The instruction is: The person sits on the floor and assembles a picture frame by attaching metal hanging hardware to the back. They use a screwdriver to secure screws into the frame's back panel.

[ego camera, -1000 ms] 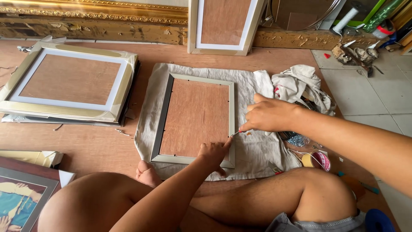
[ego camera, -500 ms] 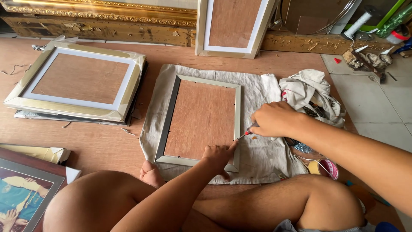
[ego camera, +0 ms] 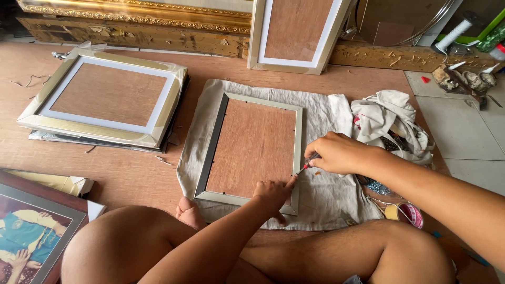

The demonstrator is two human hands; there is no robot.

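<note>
Plywood-backed picture frame (ego camera: 254, 150) lies face down on a grey cloth (ego camera: 326, 194) near the middle of the wooden floor (ego camera: 131, 176), seen from the head camera. Right hand (ego camera: 342, 153) is closed around a small red-handled tool (ego camera: 308, 162), its tip at the frame's right rail. Left hand (ego camera: 272, 192), fingers loosely spread, presses the backing board beside it. Frame looks light and stiff; best gripped by its outer rails.

A brown wooden floor (ego camera: 131, 173) is filling most of the picture. Pale grey tiles (ego camera: 463, 131) are showing at the right edge. A long gold frame (ego camera: 137, 16) is leaning along the top left. Soft daylight is falling evenly, making only faint shadows.
</note>
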